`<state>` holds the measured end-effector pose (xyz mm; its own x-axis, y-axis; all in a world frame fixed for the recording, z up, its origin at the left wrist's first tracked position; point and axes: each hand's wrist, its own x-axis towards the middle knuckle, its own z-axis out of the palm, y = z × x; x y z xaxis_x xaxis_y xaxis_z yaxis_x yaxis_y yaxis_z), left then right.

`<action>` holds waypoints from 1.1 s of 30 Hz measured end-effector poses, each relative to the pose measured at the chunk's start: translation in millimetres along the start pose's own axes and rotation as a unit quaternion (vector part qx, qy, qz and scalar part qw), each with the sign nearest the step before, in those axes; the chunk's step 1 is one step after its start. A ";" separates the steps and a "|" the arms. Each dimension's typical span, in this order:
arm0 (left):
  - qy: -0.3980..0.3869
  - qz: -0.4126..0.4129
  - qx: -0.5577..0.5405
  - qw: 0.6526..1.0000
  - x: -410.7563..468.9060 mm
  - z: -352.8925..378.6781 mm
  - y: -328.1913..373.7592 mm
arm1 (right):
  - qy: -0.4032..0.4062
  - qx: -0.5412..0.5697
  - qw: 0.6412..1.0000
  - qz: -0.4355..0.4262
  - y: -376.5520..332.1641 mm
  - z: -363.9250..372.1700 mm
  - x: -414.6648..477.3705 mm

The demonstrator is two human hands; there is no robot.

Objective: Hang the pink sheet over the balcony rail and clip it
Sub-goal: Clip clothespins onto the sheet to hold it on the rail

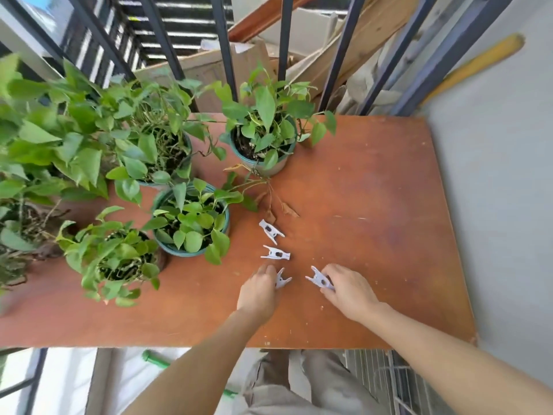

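My left hand (259, 290) pinching white clip (282, 280) on orange table (374, 205); my right hand (348, 290) gripping second clip (320, 279). Two spare clips (271, 231) lie just beyond, near potted plants (191, 217). Balcony bars (224, 55) behind.

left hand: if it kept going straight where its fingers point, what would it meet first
Likely the loose white clip lying just beyond the left hand's fingers, though depth is unclear.

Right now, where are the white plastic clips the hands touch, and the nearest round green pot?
White plastic clip (282, 281) at left hand (258, 292): head view, its middle.
White plastic clip (319, 280) at right hand (350, 292): head view, its middle.
Round green pot (175, 252): head view, near rim.
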<state>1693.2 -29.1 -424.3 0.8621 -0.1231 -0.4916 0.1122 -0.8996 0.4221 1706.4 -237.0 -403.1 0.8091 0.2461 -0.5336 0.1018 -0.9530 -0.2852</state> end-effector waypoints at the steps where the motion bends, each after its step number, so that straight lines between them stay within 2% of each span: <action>1: 0.017 -0.007 -0.016 1.000 -7.3 -3.9 -3.3 | 0.004 0.021 1.000 0.004 0.4 -5.5 -1.5; 5: 0.084 -0.042 -0.053 0.994 -40.4 -28.3 -15.1 | -0.016 0.106 0.994 -0.032 -18.7 -36.6 1.6; 8: 0.123 -0.102 -0.057 0.986 -74.2 -55.5 -21.7 | -0.055 0.162 0.980 -0.104 -50.3 -63.0 10.5; 13: 0.267 -0.212 -0.118 0.933 -153.8 -92.8 -24.2 | -0.108 0.176 0.947 -0.245 -129.7 -94.8 11.1; 15: 0.330 -0.251 -0.142 0.899 -189.0 -102.2 -25.4 | -0.129 0.216 0.926 -0.280 -165.3 -100.9 0.0; 18: 0.400 -0.292 -0.158 0.855 -249.0 -112.1 -24.8 | -0.186 0.305 0.888 -0.289 -214.3 -106.3 -30.9; 22: 0.463 -0.312 -0.124 0.820 -328.4 -129.9 -14.5 | -0.319 0.463 0.789 -0.248 -270.7 -108.9 -79.4; 23: 0.484 -0.316 -0.113 0.808 -349.8 -136.1 -10.8 | -0.336 0.467 0.777 -0.256 -284.7 -110.0 -92.3; 25: 0.519 -0.332 -0.090 0.783 -388.8 -148.9 -1.7 | -0.333 0.447 0.776 -0.294 -309.8 -115.0 -120.6; 28: 0.566 -0.323 -0.040 0.758 -444.0 -165.5 17.3 | -0.272 0.398 0.787 -0.385 -347.1 -127.6 -160.6; 33: 0.581 -0.307 0.097 0.747 -537.5 -187.2 53.7 | -0.151 0.311 0.752 -0.561 -401.2 -155.1 -232.1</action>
<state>1328.4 67.2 5.2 0.5371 0.6835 0.4943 0.6869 -0.6945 0.2140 1567.6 60.9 -41.3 0.2385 0.9522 0.1907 0.2560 0.1278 -0.9582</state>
